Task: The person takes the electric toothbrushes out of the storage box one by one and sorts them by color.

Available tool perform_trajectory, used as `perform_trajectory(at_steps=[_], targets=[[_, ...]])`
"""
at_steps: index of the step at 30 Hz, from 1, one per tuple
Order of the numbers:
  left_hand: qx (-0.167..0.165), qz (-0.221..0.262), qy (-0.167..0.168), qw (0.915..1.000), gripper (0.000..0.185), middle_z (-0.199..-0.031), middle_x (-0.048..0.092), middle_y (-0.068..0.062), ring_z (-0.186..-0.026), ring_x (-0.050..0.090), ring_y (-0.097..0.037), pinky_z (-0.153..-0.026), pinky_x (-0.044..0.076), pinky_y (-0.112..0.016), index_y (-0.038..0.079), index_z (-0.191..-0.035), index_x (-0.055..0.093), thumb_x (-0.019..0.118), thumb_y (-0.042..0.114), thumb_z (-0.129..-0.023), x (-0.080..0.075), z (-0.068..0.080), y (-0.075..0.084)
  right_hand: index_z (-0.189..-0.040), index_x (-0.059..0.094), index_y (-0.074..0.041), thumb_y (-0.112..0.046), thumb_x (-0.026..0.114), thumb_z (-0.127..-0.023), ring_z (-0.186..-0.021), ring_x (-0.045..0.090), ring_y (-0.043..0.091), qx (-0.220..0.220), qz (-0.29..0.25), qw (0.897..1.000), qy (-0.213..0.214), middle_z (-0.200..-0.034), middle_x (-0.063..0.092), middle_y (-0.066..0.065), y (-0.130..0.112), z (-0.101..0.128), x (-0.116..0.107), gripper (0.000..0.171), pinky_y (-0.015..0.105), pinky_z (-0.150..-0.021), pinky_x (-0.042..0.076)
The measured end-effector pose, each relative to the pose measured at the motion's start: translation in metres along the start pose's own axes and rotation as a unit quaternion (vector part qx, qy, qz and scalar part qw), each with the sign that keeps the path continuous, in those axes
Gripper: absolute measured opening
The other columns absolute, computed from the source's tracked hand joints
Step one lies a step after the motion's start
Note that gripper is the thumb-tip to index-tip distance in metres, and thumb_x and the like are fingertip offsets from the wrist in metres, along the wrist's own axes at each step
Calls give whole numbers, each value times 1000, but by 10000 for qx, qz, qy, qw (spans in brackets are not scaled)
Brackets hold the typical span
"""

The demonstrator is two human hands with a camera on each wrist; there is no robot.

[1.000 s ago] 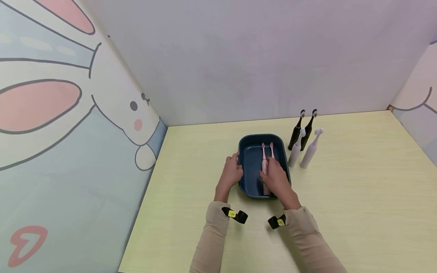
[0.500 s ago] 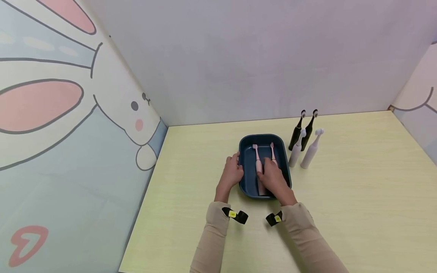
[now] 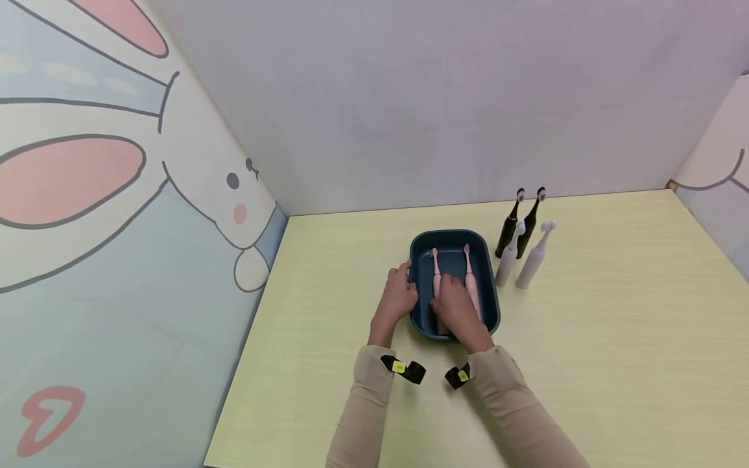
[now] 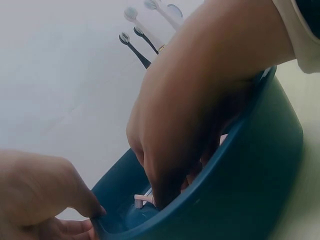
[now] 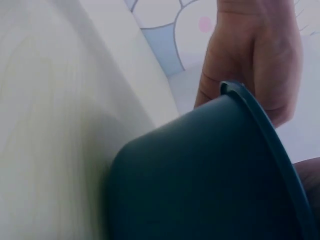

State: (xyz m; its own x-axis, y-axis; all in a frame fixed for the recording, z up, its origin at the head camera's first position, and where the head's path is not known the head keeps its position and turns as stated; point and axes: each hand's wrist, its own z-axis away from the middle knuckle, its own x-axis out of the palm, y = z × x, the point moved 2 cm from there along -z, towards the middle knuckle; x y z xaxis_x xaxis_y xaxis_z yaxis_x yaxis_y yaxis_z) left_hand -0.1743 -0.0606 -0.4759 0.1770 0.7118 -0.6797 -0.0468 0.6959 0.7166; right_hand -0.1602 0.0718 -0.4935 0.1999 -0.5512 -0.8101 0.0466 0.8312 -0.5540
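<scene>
A dark blue rectangular basin (image 3: 452,232) stands on the table. My left hand (image 3: 398,298) grips its left rim; in the left wrist view that thumb (image 4: 97,210) lies over the edge. My right hand (image 3: 460,311) reaches inside and holds a pink electric toothbrush (image 3: 435,265) by the handle, close to the basin floor on the left side. Its head (image 4: 140,200) shows below my right hand in the left wrist view. A second pink electric toothbrush (image 3: 471,284) lies along the right side, partly behind my right hand. The basin wall hides my right fingers in the right wrist view.
Just right of the basin, two black electric toothbrushes (image 3: 507,234) and two white ones (image 3: 530,263) stand upright in a close group. A pale wall (image 3: 445,117) rises behind the table (image 3: 620,325); a rabbit-painted wall (image 3: 193,182) bounds the left.
My right hand has shifted left inside the basin, taking one pink electric toothbrush from beside the other toward the left wall. The left hand stays on the rim.
</scene>
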Motion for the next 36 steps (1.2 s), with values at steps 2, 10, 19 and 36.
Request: perform_trajectory(at_steps=[2, 10, 19, 36], targets=[[0, 3, 3, 10000, 53, -114, 47, -13, -92, 49, -22, -82, 45, -36, 9, -147, 37, 48, 7, -95, 0, 0, 0, -131, 40, 12, -17, 65, -89, -99, 56, 35, 30, 38, 10000, -11, -118, 51, 28, -1, 0, 2, 57, 47, -88, 46], [15, -3, 12, 10000, 53, -115, 47, -13, -93, 49, -22, -83, 44, -36, 9, -147, 36, 47, 7, -95, 0, 1, -1, -128, 45, 8, -19, 65, -88, -98, 55, 34, 184, -58, 9998, -66, -115, 55, 25, 3, -1, 1, 53, 47, -87, 46], [-91, -22, -34, 10000, 53, -115, 47, -12, -94, 48, -21, -83, 44, -36, 11, -148, 35, 47, 9, -96, 0, 2, 0, -129, 46, 2, -17, 64, -87, -93, 56, 29, 64, -791, 9968, 11, -112, 59, 19, 10, 2, -8, 49, 44, -84, 46], [-15, 1, 20, 10000, 53, -112, 47, -12, -93, 48, -22, -83, 43, -36, 10, -147, 37, 48, 7, -95, -1, 1, 1, -133, 46, -2, -13, 64, -87, -94, 58, 27, -767, -2045, 9722, 848, -111, 60, 16, 6, 20, -32, 50, 43, -84, 51]])
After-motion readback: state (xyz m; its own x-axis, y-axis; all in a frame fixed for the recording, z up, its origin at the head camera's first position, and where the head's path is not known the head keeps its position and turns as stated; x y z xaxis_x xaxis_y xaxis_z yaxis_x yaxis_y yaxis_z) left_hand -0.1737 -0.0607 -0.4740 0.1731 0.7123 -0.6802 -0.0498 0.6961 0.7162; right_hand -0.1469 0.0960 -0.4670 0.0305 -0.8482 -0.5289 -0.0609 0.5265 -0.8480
